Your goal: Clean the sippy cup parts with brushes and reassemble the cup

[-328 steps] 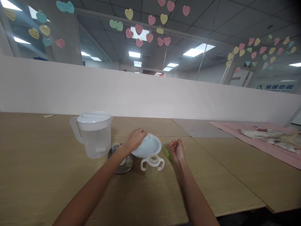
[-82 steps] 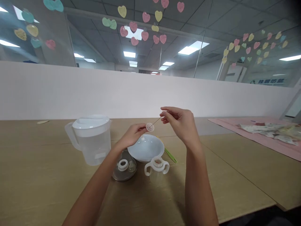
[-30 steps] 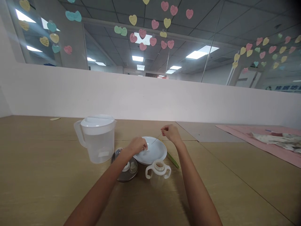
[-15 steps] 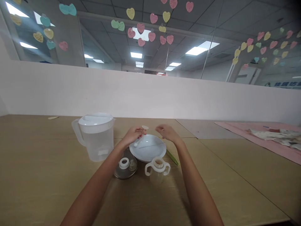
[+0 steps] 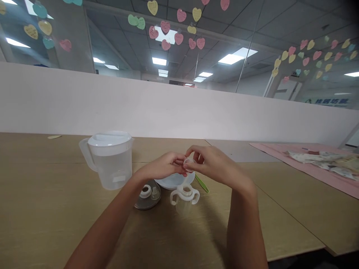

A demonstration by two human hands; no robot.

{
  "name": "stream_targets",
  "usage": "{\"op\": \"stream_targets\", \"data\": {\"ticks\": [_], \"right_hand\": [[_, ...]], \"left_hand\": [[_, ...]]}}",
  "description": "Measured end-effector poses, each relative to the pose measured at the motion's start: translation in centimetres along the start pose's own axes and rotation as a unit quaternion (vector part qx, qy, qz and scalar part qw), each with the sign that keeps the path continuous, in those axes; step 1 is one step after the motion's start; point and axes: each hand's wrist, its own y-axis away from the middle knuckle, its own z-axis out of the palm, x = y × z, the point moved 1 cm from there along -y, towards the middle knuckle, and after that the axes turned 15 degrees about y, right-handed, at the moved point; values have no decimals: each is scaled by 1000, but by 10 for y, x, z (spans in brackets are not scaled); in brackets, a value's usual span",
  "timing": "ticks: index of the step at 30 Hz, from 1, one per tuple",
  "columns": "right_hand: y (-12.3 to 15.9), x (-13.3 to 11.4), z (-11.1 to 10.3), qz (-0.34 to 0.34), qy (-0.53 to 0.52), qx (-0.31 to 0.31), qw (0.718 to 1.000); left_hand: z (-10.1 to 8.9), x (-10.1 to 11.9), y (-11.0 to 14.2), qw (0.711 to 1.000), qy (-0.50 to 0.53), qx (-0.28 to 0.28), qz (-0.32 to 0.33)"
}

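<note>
My left hand [image 5: 169, 164] and my right hand [image 5: 206, 161] meet above the white bowl [image 5: 169, 183]. Closed fingers of both hands grip a small clear round plastic piece [image 5: 189, 164]. A pale stem seems to hang below this piece, towards the mouth of the baby bottle, though its exact shape is blurred. The clear baby bottle [image 5: 184, 205] stands upright with a white two-handled collar [image 5: 185, 190] and its top open. Left of it, a round metal dish [image 5: 146, 204] holds a white bottle ring [image 5: 145, 191] and a clear bottle teat [image 5: 155, 192].
A lidded translucent pitcher [image 5: 113, 160] of clear liquid stands at the left. A slim green handle-like tool [image 5: 202, 184] lies right of the bowl. At the far right, a pink mat [image 5: 269, 155] bears crumpled packets. A white low wall [image 5: 168, 112] backs the table.
My right hand has moved forward and inward onto the clear piece that my left hand held. Both hands are now together, slightly right of before. The camera view has shifted a little.
</note>
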Motion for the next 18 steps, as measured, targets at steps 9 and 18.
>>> {"op": "stream_targets", "data": {"ticks": [9, 18], "right_hand": [[3, 1, -4, 4, -5, -6, 1000], [-1, 4, 4, -9, 3, -24, 1000]], "left_hand": [[2, 8, 4, 1000, -24, 5, 17], [-3, -5, -3, 1000, -16, -18, 14]]}}
